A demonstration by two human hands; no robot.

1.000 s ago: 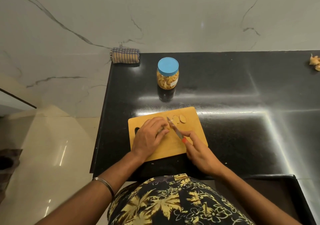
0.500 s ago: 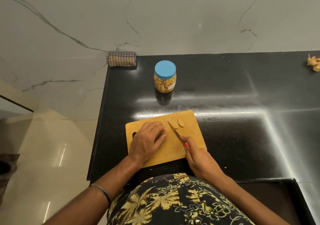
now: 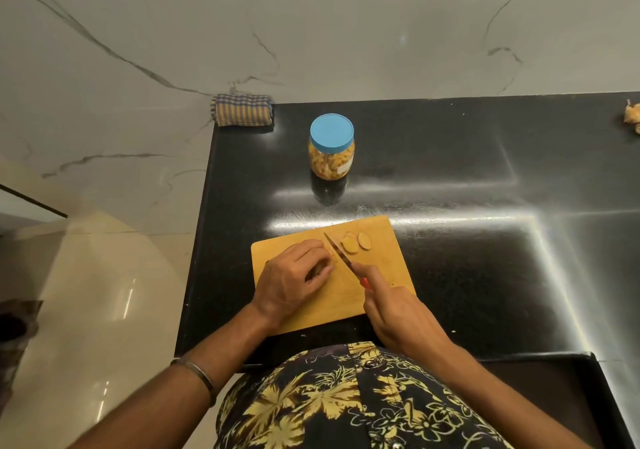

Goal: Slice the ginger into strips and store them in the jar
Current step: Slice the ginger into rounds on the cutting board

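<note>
A wooden cutting board lies on the black counter in front of me. My left hand is curled over a piece of ginger on the board, and the piece is almost fully hidden under the fingers. My right hand grips a small knife with a red handle, its blade slanting down beside my left fingertips. Two or three cut ginger slices lie just right of the blade. A clear jar with a blue lid, filled with yellowish pieces, stands behind the board.
A folded checked cloth sits at the counter's back left corner. More ginger lies at the far right edge. The counter ends at the left just beside the board, with pale floor below. A dark tray edge is at lower right.
The knife blade has shifted slightly left, closer to my left fingertips. Both hands stay on the board; the slices and jar have not moved.
</note>
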